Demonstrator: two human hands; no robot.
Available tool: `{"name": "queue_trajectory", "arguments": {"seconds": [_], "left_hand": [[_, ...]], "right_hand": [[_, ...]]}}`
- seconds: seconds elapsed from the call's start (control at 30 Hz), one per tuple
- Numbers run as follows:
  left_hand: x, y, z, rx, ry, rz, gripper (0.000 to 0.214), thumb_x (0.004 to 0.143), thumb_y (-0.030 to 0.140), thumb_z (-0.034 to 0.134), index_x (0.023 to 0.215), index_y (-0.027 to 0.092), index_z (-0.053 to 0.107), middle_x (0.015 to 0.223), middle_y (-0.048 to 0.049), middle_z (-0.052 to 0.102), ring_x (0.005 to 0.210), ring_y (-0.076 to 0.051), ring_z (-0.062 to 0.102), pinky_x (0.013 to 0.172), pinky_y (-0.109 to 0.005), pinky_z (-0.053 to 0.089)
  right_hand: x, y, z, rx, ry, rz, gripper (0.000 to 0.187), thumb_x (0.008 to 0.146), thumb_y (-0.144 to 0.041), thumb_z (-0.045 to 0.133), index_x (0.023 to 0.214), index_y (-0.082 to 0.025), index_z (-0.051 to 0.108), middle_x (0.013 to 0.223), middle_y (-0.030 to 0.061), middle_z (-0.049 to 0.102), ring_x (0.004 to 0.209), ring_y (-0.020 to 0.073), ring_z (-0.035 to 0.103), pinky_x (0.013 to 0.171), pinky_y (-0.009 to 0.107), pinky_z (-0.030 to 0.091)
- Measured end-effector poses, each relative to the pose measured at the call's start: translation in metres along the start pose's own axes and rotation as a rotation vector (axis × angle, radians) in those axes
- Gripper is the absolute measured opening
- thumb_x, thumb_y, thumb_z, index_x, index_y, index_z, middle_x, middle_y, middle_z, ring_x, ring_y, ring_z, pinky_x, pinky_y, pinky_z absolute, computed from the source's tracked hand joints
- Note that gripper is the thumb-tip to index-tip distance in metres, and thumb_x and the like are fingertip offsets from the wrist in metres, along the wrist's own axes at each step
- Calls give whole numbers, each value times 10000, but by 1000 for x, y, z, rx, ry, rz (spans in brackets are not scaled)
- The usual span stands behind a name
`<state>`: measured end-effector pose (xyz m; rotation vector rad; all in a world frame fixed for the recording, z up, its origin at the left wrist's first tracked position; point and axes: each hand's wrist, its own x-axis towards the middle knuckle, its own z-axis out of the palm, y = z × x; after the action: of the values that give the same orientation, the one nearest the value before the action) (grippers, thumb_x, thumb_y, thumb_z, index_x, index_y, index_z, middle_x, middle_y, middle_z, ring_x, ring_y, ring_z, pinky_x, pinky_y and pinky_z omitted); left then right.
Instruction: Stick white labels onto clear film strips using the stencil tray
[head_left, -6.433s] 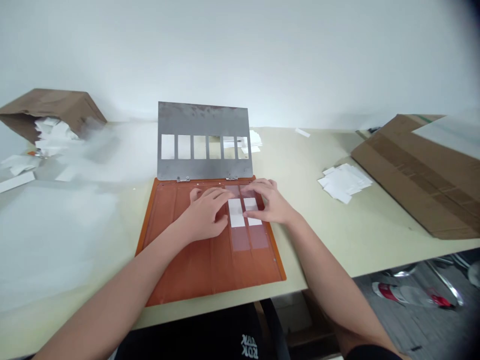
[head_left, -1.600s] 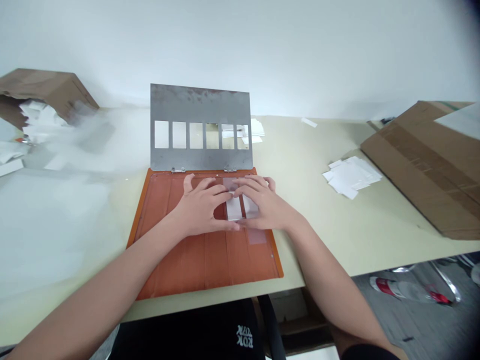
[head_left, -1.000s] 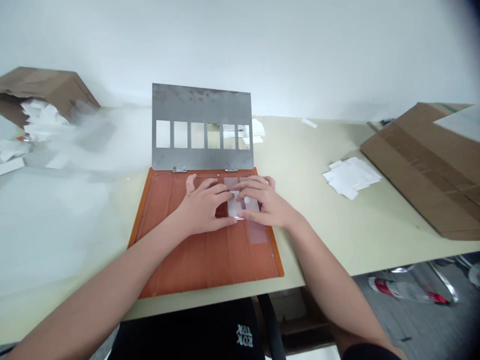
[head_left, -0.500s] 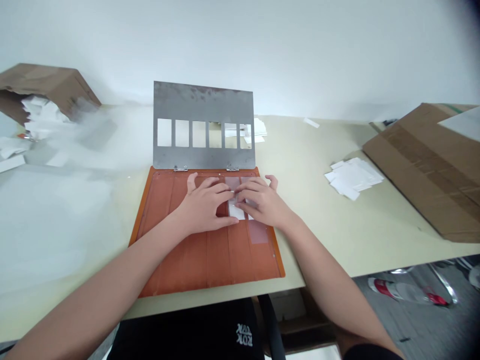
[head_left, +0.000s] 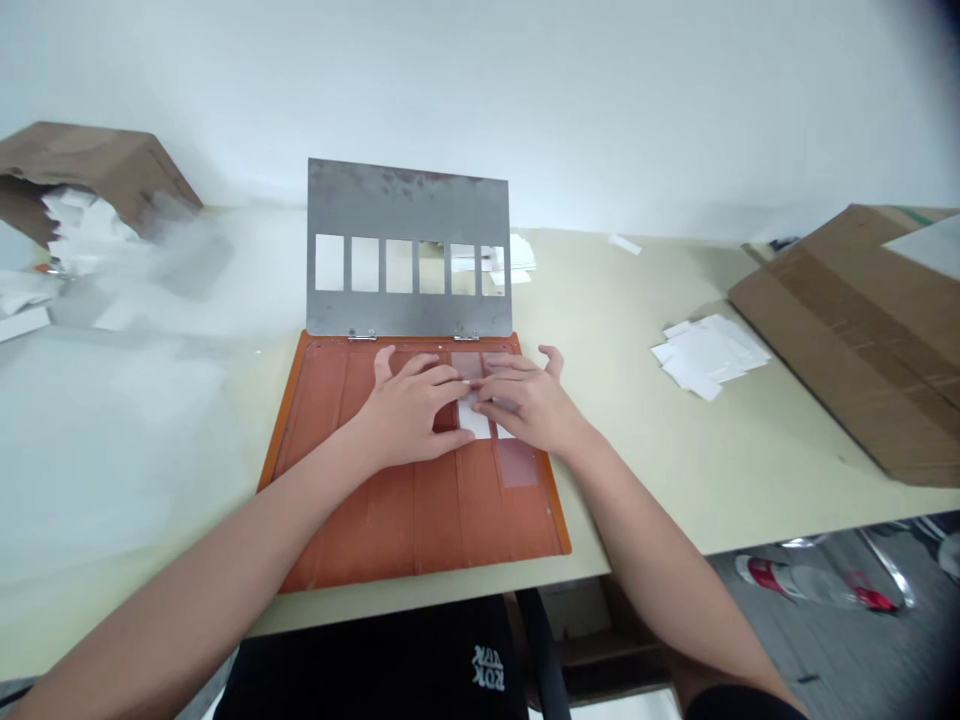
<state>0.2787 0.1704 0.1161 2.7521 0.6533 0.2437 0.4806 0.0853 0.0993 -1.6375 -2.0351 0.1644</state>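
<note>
An orange board [head_left: 360, 530] lies on the table with a hinged grey metal plate [head_left: 409, 205] standing up at its far edge. The plate has a row of rectangular cut-outs. On the board's right half a small white card [head_left: 475, 422] lies flat. My left hand [head_left: 412, 410] holds the card at its left side, thumb low and fingers near the top. My right hand [head_left: 529, 400] bends over the card's upper right, with fingertips at its top edge and meeting my left fingers. A second white piece shows partly under my right hand. Pale translucent rectangles [head_left: 519, 464] mark the board nearby.
White cards [head_left: 709, 355] lie in a loose pile at right, beside a cardboard box [head_left: 847, 330]. More white cards [head_left: 521, 258] sit behind the plate. At left are an open cardboard box [head_left: 97, 150] with white pieces and a translucent plastic sheet [head_left: 97, 430].
My right fingers have shifted slightly right and lifted a little along the white card, uncovering more of it. My left hand stays nearly in place.
</note>
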Motion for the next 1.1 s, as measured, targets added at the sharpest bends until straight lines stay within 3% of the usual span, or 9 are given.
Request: {"name": "queue_trajectory", "arguments": {"seconds": [0.33,0.47,0.57,0.67,0.8,1.1], "left_hand": [[-1,4,2,-9,-20,-64,501,847,528,589,1258,242,580,1303,-71,619,1368,-367,386,1089,-752,1],[-10,14,2,61,61,-76,534,902,448,562,1366,201,465,1430,-106,524,1405,-347,349,1098,-718,53],[-19,25,2,111,109,-10,452,936,355,529,1350,180,479,1444,-107,511,1373,-328,400,1094,-678,122],[-28,35,3,122,54,133,335,954,337,505,1222,148,575,1333,-95,597,1290,-293,494,1099,-575,222],[-35,41,9,174,23,219,391,965,332,508,1275,100,566,1316,-93,602,1248,-250,533,1113,-440,267],[-38,45,16,183,24,181,410,988,371,487,1283,95,559,1289,-91,623,1252,-255,530,1112,-496,195]], "right_hand": [[1,-6,-3,65,-13,111,124,841,-273,723,738,-244,659,983,-56,743,1223,257,564,1062,533,53],[1,-5,-3,60,-24,138,138,830,-284,725,728,-236,646,955,-52,741,1211,254,571,1054,540,55],[2,-4,-3,53,-38,145,123,841,-281,703,743,-238,643,945,-46,741,1213,250,568,1052,544,53],[2,-4,-4,80,-48,148,139,860,-279,669,740,-226,624,1001,-38,741,1233,250,556,1060,544,40],[2,-5,-3,118,-47,161,181,852,-295,661,722,-203,576,1045,-10,738,1246,276,548,1069,558,15],[1,2,0,133,-22,119,167,836,-300,692,789,-214,556,1030,-38,735,1247,240,552,1080,498,32]]}}
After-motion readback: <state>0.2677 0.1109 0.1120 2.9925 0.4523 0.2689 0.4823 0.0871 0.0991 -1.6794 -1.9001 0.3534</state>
